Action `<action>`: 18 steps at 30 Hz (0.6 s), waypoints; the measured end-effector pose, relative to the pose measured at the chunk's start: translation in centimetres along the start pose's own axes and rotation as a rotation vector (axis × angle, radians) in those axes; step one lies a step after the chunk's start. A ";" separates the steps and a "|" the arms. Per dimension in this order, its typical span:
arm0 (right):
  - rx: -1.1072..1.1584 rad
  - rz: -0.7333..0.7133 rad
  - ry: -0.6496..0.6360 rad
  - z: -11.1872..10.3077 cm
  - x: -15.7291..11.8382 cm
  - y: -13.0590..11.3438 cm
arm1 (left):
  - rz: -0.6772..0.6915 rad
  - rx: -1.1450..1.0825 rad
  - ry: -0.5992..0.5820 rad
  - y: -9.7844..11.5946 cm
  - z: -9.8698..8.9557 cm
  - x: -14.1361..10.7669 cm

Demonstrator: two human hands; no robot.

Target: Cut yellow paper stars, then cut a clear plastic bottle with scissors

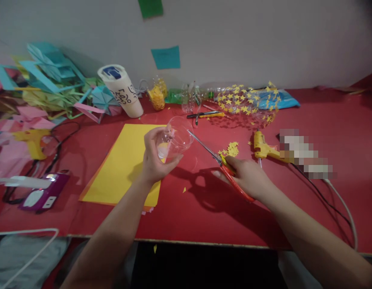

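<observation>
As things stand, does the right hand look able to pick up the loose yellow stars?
Probably not readily: the right hand grips the scissors, though the loose yellow stars lie just beyond it, largely uncovered.

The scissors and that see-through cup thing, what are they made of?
Scissors: the blades look like smooth grey metal with a slight shine; the red handles are probably plastic, from their bright, even colour.

Clear cup-shaped piece in the left hand: likely thin, glossy plastic, since its rim glints and the red table shows through, though looks alone can't rule out glass.
</observation>
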State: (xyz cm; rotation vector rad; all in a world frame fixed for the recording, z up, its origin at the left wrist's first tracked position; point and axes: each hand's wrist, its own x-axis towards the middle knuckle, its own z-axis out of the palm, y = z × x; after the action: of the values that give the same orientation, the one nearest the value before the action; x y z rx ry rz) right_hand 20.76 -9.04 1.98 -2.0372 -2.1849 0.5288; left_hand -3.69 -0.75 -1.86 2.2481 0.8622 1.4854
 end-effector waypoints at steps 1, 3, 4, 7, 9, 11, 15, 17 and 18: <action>0.002 -0.003 0.003 0.0 0.0 0.1 | -0.009 0.003 -0.017 0.0 -0.1 0.0; 0.002 -0.003 0.003 0.1 0.1 0.1 | -0.025 0.003 -0.053 0.1 -0.2 -0.1; 0.000 0.000 0.002 0.1 0.1 0.2 | -0.035 -0.004 -0.073 0.1 -0.2 -0.1; -0.025 0.015 -0.003 0.1 0.2 0.2 | -0.087 -0.061 -0.105 0.0 -0.3 0.0; -0.055 0.023 -0.003 0.0 0.2 0.3 | -0.122 -0.096 -0.090 -0.2 -0.4 0.0; -0.085 0.027 -0.004 0.1 0.2 0.2 | -0.132 -0.085 -0.069 -0.4 -0.6 0.1; -0.115 0.004 0.014 0.2 0.2 0.3 | -0.099 -0.005 -0.057 -0.5 -0.6 0.0; -0.121 -0.021 0.025 0.2 0.1 0.4 | -0.107 0.000 -0.054 -0.5 -0.6 0.0; -0.125 -0.030 0.028 0.2 0.1 0.4 | -0.125 -0.009 -0.054 -0.5 -0.5 -0.1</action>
State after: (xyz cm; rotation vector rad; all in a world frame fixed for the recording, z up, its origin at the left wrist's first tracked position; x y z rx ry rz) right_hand 21.06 -8.94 1.67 -2.0543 -2.2819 0.3675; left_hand -4.34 -0.43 -2.01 2.1743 0.9595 1.3645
